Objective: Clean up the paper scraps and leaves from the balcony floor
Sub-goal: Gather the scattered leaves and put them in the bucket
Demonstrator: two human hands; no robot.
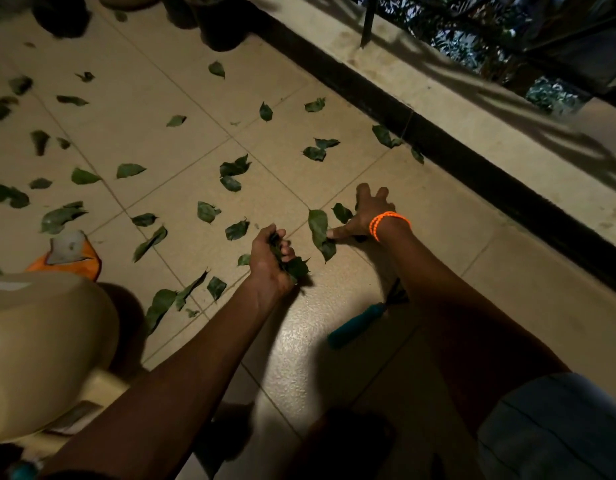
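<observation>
Left hand [269, 252] clenched around a bunch of leaves [292, 266]; right hand [363, 216] spread flat on the floor [334, 327], thumb touching a large leaf [319, 230]. More scattered leaves [206, 212] beyond and left of both hands. Teal-handled tool [355, 323] lying under the right forearm, beige container [47, 344] near the left elbow.

Overall light: dim, warm yellowish, night-like.
Brightest patch: floor tiles [299, 327] near centre, slightly glossy sheen.
Shadows: heavy at 6 o'clock beneath arms; long streaks across ledge [472, 109] at 2 o'clock.
Blur: pots [216, 26] at 12 o'clock soft, smeared.
Distortion: wide-angle bending at edges.
Noise: grainy in dark corners.
</observation>
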